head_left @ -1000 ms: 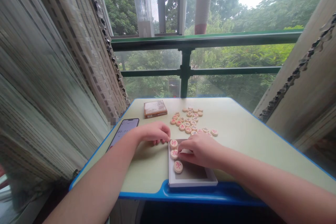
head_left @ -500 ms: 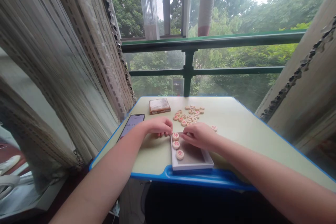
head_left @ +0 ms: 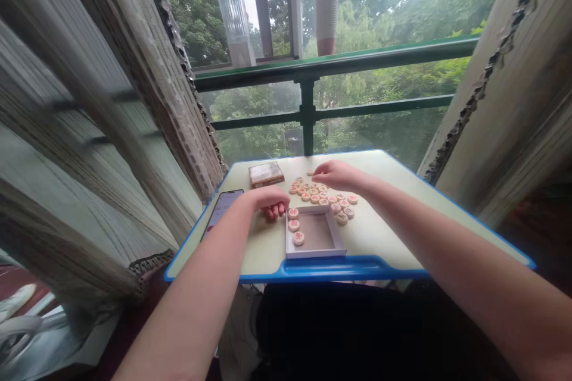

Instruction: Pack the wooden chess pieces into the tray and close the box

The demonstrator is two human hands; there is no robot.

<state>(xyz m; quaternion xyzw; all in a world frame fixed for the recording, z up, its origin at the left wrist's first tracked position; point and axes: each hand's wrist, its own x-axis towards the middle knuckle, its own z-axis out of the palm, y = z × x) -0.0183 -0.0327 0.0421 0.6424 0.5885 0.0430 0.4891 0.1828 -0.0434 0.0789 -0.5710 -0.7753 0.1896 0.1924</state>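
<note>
Green metal railing [head_left: 307,114] behind; pale cream tabletop with blue edging [head_left: 393,238] in front. Right hand [head_left: 338,177] is at the far side of the loose, round, pale game discs [head_left: 335,207], fingers bent; can't tell if its grip is closed on one. Left hand [head_left: 273,202] is curled by the far-left corner of the open white cardboard tray [head_left: 316,253]; grip contents hidden. Three red-marked discs [head_left: 294,225] line the tray's left side. Flat brown-sided box [head_left: 266,174] beyond. Risks: low right wrist could scatter loose discs; left-hand bump could skew the tray and its column.
</note>
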